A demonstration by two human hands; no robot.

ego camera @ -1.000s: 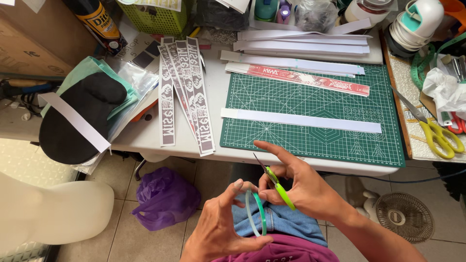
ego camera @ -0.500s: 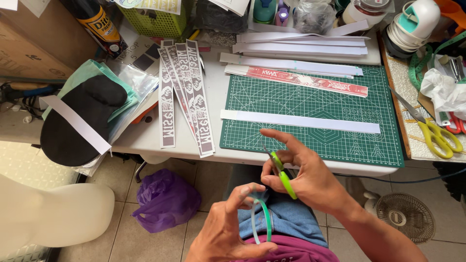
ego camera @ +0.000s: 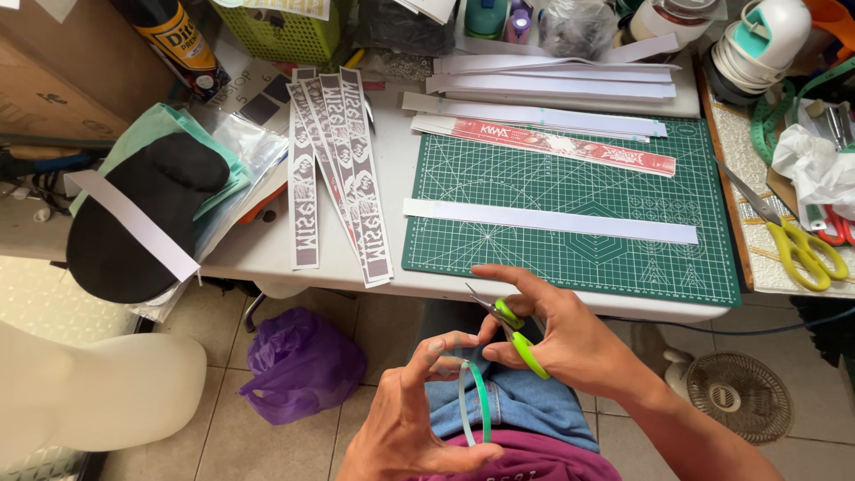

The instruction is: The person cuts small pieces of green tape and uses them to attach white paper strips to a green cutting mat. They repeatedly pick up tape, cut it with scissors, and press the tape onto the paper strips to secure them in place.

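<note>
My left hand (ego camera: 405, 419) pinches a thin green loop of tape (ego camera: 475, 401) between thumb and fingertips, holding it upright over my lap, below the near edge of the table (ego camera: 267, 254). My right hand (ego camera: 561, 338) grips small green-handled scissors (ego camera: 509, 325), fingers curled round the handles, the blades pointing up and left just above the loop; I cannot tell whether the blades touch it. On the table ahead lies a green cutting mat (ego camera: 570, 240) with a long white paper strip (ego camera: 549, 220) across it and a red printed strip (ego camera: 557, 142) farther back. Left of the mat sit fanned grey printed strips (ego camera: 338, 178). Yellow scissors (ego camera: 797, 245) rest at the right. A purple plastic bag (ego camera: 298, 365) lies on the floor.
</note>
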